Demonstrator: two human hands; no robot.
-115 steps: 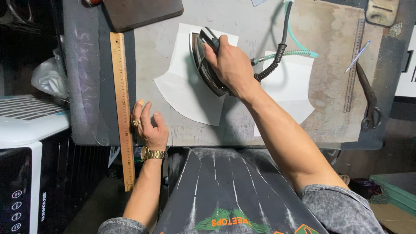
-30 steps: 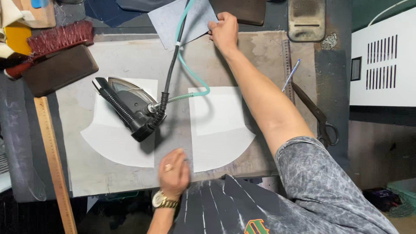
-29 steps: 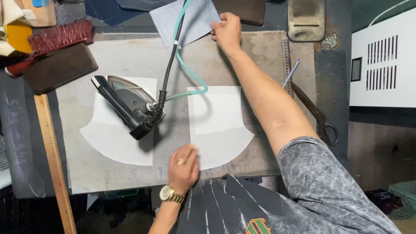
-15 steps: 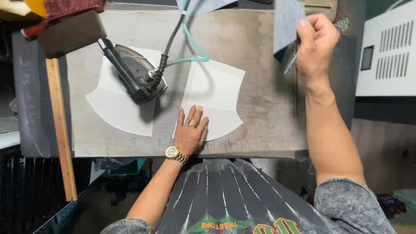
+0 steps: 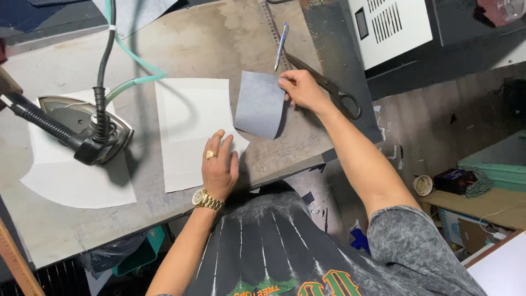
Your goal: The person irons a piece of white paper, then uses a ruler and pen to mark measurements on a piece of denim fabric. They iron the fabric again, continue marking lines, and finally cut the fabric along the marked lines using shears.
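Right hand (image 5: 300,90): pinches the upper right edge of a grey piece (image 5: 259,104), thumb and fingers closed on it.
Grey piece: small, roughly rectangular, lifted at the held edge; its lower end meets the worktop (image 5: 230,33) at the right edge of the white panel (image 5: 192,129).
Left hand (image 5: 220,164): flat, fingers together, pressing the lower right part of the white panel; ring and gold watch (image 5: 207,200) on it.
White panel: lies flat on the worktop, left of the grey piece.
Iron (image 5: 85,129): well left of the white panel, resting on a second white panel (image 5: 71,181); black cord and green hose (image 5: 137,68) rise from it.
Scissors (image 5: 329,87): on the worktop, just right of the right hand.
Pen (image 5: 280,46): above the grey piece, beside the scissors' blades.
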